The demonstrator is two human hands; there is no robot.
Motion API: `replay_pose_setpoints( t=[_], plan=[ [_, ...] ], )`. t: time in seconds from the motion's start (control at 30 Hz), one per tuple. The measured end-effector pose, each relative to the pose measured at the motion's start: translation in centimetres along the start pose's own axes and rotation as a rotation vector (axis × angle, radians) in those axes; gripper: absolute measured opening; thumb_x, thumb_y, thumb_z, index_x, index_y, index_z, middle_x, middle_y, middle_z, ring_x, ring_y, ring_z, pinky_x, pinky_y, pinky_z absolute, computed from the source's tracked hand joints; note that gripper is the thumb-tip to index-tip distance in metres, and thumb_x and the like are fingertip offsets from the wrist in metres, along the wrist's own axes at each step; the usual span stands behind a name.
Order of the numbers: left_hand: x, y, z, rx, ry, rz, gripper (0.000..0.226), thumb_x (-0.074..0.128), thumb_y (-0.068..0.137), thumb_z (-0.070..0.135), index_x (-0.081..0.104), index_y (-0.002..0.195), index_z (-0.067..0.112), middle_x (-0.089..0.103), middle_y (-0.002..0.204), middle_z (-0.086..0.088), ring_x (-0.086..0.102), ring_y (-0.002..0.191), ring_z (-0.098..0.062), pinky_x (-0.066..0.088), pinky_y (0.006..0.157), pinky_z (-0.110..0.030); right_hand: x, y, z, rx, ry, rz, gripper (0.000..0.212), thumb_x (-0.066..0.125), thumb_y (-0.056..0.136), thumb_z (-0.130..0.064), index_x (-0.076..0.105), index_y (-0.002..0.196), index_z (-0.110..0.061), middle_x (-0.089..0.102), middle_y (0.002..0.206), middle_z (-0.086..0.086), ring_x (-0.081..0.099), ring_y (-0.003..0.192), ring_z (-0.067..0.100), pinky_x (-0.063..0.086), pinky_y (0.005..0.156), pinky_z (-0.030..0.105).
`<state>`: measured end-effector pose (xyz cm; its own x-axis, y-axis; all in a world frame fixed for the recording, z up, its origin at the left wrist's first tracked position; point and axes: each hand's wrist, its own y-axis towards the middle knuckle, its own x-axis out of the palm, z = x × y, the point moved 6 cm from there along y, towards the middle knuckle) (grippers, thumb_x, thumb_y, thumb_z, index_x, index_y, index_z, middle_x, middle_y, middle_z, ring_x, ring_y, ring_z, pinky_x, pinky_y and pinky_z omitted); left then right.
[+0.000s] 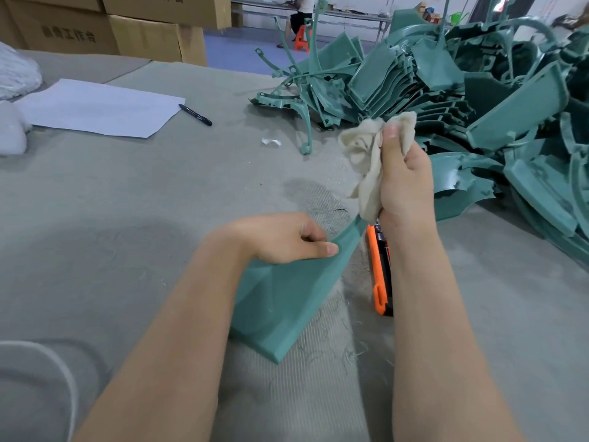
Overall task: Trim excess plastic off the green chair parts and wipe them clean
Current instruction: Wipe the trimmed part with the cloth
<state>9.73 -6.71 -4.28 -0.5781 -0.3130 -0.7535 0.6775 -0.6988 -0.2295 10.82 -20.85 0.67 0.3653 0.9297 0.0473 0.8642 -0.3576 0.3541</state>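
The cardboard box (63, 25) bears printed Chinese characters ending "工作台".

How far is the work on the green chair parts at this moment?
Trimming of this green part looks done: thin shavings lie around it and the orange knife lies on the table. In hand is wiping: the left hand holds the part, the right hand grips a cloth at its narrow end. Remaining: the big pile of green parts; whether any are finished I cannot tell.
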Motion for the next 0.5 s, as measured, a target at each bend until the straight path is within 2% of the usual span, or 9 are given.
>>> replay_pose_setpoints(
  t=[0.07,0.1,0.13,0.2,0.27,0.33,0.37,0.43,0.5],
  plan=[
    [0.3,0.0,0.2,-0.003,0.036,-0.017,0.04,0.046,0.099,0.037,0.054,0.079,0.004,0.045,0.068,-0.001,0.04,0.062,-0.012,0.033,0.06,-0.022,-0.4,-0.2,0.2,0.102,0.051,0.113,0.055,0.041,0.101,-0.044,0.062,0.06,-0.015,0.056,0.058,0.0,0.052,0.055,0.013,0.047,0.061,0.037],
    [0.3,0.0,0.3,-0.004,0.053,-0.02,0.038,0.046,0.099,0.037,0.054,0.078,0.007,0.045,0.067,0.002,0.04,0.062,-0.012,0.034,0.06,-0.022,-0.6,-0.2,0.5,0.158,0.098,0.165,0.058,0.041,0.1,-0.048,0.058,0.051,-0.022,0.054,0.052,-0.004,0.051,0.051,0.012,0.046,0.06,0.035],
    [0.4,0.0,0.3,-0.004,0.059,-0.018,0.037,0.046,0.099,0.037,0.055,0.077,0.008,0.046,0.067,0.003,0.041,0.062,-0.011,0.034,0.061,-0.023,-0.8,-0.3,0.6,0.19,0.129,0.195,0.058,0.041,0.1,-0.049,0.056,0.051,-0.023,0.054,0.051,-0.006,0.052,0.051,0.012,0.047,0.062,0.037],
    [0.2,0.0,0.2,-0.008,0.026,-0.004,0.04,0.045,0.1,0.037,0.058,0.081,0.003,0.05,0.071,-0.001,0.044,0.065,-0.013,0.037,0.065,-0.025,-0.7,-0.2,0.6,0.168,0.14,0.168,0.044,0.043,0.101,-0.043,0.059,0.066,-0.022,0.059,0.058,-0.007,0.057,0.058,0.011,0.05,0.066,0.04],
    [0.0,0.0,0.2,0.0,-0.03,0.011,0.045,0.045,0.1,0.035,0.059,0.089,-0.006,0.051,0.077,-0.007,0.045,0.069,-0.016,0.038,0.067,-0.026,-0.3,0.1,0.3,0.105,0.146,0.066,0.02,0.049,0.101,-0.028,0.063,0.093,-0.016,0.068,0.082,-0.001,0.063,0.077,0.013,0.053,0.079,0.042],
    [-0.1,0.0,0.2,0.008,-0.048,0.019,0.046,0.045,0.1,0.034,0.057,0.089,-0.009,0.048,0.075,-0.008,0.044,0.067,-0.015,0.036,0.064,-0.025,0.1,0.1,0.0,0.04,0.092,-0.018,0.015,0.052,0.098,-0.016,0.058,0.111,-0.013,0.065,0.102,0.006,0.062,0.094,0.018,0.051,0.091,0.043],
    [-0.1,0.0,0.1,0.007,-0.04,0.019,0.046,0.045,0.1,0.035,0.056,0.086,-0.008,0.046,0.073,-0.007,0.042,0.065,-0.015,0.034,0.061,-0.025,0.1,0.1,-0.2,0.008,0.044,-0.032,0.014,0.053,0.097,-0.015,0.057,0.11,-0.014,0.064,0.102,0.005,0.061,0.094,0.018,0.05,0.091,0.043],
    [0.0,0.0,0.1,-0.001,-0.006,0.01,0.044,0.047,0.099,0.037,0.052,0.075,0.0,0.042,0.064,-0.001,0.038,0.055,-0.009,0.031,0.054,-0.02,0.0,0.0,-0.7,-0.045,-0.05,0.011,0.01,0.051,0.099,-0.021,0.058,0.095,-0.017,0.062,0.09,0.001,0.059,0.085,0.017,0.051,0.083,0.046],
    [0.2,0.1,0.0,-0.002,0.038,-0.005,0.043,0.048,0.098,0.038,0.044,0.063,0.012,0.036,0.056,0.007,0.032,0.045,-0.002,0.026,0.047,-0.014,-0.4,-0.1,-0.5,-0.033,-0.075,0.084,0.03,0.045,0.102,-0.031,0.061,0.082,-0.016,0.065,0.075,-0.003,0.061,0.072,0.013,0.052,0.07,0.038]
  ],
)
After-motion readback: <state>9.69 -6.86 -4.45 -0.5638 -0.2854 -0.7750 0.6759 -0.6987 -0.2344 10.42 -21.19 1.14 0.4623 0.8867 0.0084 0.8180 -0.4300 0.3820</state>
